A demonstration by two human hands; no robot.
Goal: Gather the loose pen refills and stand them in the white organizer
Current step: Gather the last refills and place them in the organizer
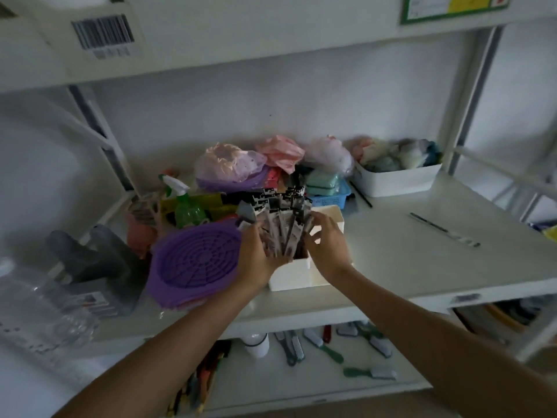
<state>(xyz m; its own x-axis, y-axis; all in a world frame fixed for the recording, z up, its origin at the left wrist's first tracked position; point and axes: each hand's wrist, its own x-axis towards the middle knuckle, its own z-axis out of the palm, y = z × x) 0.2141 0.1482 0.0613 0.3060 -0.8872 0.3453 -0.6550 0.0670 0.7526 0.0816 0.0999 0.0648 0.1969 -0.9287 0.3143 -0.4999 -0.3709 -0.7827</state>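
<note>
- The pen refills, in packets, stand bunched in the left compartment of the white organizer; their long axes run near upright and fan outward at the top, printed ends up.
- The left hand presses against the left side of the bunch, fingers wrapped on it; the right hand cups the right side, fingers spread. Both hands clamp the bunch between them.
- One loose refill lies flat on the shelf to the right, well apart from the organizer, its long axis diagonal from far-left to near-right.
- A thin dark stick lies flat beside the white bin, which holds soft coloured items.
- The organizer's right compartment shows only bare walls.
- A purple round basket sits just beside the organizer on the left, touching the left wrist area.
- A green spray bottle and bagged items stand behind the organizer.
- A blue basket sits behind it.
</note>
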